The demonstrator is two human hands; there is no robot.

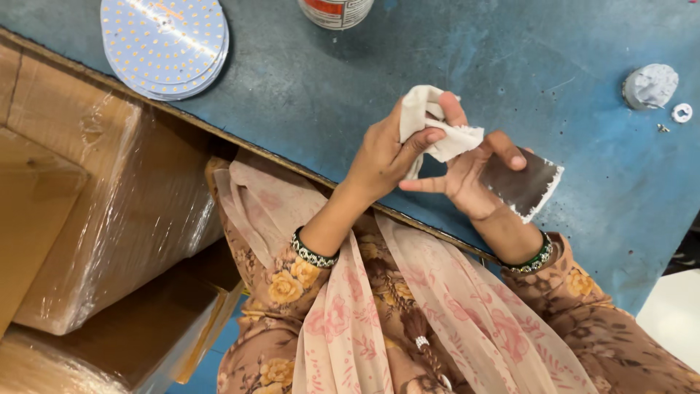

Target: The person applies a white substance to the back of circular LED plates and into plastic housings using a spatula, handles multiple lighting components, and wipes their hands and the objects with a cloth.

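The left hand is gripping a white cloth, its fingers clamped on the bunched fabric and pressing it against the right hand. The right hand is holding a flat dark metal plate with a white-smeared edge, thumb and fingers closed on it, above the blue counter just beyond its near edge. A white container is standing at the far edge; its contents are not showing. A stack of round dotted discs is lying at the far left. A lump of grey paste is sitting at the right. Plastic-wrapped cardboard boxes are sitting beside the person, closed.
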